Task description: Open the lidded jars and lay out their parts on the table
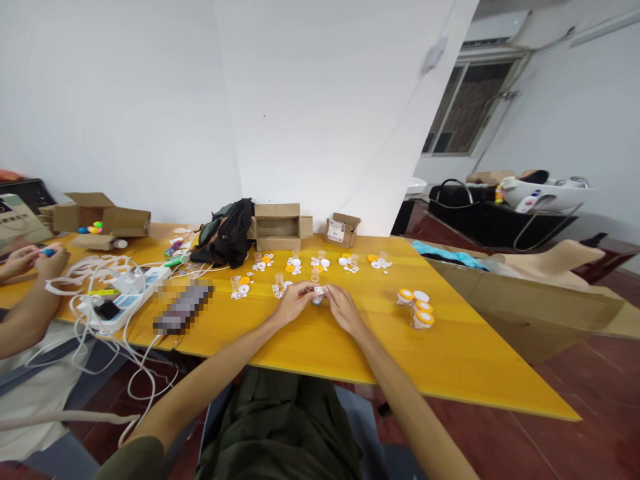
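Note:
Both hands meet over the yellow table [390, 363], near its middle. My left hand [296, 301] and my right hand [341, 308] are closed from either side on a small white piece with dark spots [319, 291]. Just beneath it, between the hands, is a small roundish item [317, 301], too small to make out. A clear cup [315, 275] stands right behind the fingers. Small groups of clear cups, orange rings and white discs [296, 263] lie beyond the hands. To the right stand several jars with orange-and-white lids [424, 319].
An open cardboard box [277, 230], a smaller box [343, 230] and a black bag [227, 233] line the back. On the left are a power strip [125, 303] with white cables, a dark device [184, 308] and another person's hands [53, 260]. A large carton [500, 300] adjoins the right edge.

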Available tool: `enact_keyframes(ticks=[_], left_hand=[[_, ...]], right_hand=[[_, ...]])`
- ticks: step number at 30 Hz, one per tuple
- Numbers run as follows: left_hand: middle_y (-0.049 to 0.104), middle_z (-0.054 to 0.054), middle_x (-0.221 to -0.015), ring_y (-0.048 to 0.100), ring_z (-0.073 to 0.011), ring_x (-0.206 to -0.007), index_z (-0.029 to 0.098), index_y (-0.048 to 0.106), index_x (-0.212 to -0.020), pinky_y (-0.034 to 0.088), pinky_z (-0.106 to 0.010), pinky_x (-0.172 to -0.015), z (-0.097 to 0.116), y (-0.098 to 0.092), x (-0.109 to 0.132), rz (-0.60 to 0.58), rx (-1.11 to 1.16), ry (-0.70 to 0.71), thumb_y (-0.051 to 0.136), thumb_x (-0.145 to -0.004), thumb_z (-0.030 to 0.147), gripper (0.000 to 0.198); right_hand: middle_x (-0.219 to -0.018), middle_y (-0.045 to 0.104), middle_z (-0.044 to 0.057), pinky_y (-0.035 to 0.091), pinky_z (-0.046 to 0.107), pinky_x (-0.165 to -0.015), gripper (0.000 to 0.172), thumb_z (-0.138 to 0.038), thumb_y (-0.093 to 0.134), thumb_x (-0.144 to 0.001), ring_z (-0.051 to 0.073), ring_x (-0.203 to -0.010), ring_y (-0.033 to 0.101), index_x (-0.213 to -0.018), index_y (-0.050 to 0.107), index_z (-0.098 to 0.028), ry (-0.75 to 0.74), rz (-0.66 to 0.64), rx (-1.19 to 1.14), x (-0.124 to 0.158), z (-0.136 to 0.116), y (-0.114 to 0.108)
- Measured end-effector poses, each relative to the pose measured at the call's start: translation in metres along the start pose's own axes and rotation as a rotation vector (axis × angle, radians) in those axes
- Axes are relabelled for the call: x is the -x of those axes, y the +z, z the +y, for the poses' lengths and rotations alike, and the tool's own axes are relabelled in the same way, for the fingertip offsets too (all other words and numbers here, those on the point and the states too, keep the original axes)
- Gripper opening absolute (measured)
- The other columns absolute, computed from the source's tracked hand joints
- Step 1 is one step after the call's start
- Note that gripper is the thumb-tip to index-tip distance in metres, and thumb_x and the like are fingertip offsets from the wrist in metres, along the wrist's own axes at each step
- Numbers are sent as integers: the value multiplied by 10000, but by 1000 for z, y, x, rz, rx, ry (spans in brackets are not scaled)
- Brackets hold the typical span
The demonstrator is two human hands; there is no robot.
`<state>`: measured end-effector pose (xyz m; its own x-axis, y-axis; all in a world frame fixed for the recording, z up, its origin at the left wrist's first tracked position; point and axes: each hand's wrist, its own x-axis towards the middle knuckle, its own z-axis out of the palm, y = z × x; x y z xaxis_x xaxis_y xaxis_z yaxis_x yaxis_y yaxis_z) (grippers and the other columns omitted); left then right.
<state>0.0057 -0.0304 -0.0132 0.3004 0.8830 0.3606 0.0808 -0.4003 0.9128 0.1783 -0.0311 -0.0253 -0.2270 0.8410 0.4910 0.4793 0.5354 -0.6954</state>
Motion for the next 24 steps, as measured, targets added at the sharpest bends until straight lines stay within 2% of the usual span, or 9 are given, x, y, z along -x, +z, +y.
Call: enact_keyframes(ticks=[8,16,20,24], left_hand=[[776,-41,-890,707,-190,-843,181,748,-938,557,-318,-859,2,0,0,-10,6,26,629,-830,209,163],[774,-46,-900,703,-190,-856,178,747,-940,547,-306,-859,-3,0,-2,-17,-37,52,647,-864,282,164],[773,-46,-941,702,-196,-883,186,744,-983,544,-312,-867,-6,-2,-2,11,-122,84,636,-879,297,186],[769,-55,-1009,695,-200,-908,198,739,-1033,543,-320,-872,-6,-5,-4,47,-233,114,611,-894,276,204]], right_hand=[[-673,645,27,474,324,-660,459,-614,359,-929,219,-642,576,-673,513,-266,32,-9,-105,-2,-6,-1],[-579,533,-7,426,300,-587,555,-720,321,-893,185,-566,491,-641,488,-255,61,8,-175,-3,-10,0],[-563,518,-11,413,296,-579,574,-746,328,-877,181,-562,478,-629,488,-254,81,55,-200,-3,-10,1],[-591,563,4,438,306,-616,589,-767,338,-862,191,-596,517,-644,511,-248,117,169,-208,-5,-7,-1]])
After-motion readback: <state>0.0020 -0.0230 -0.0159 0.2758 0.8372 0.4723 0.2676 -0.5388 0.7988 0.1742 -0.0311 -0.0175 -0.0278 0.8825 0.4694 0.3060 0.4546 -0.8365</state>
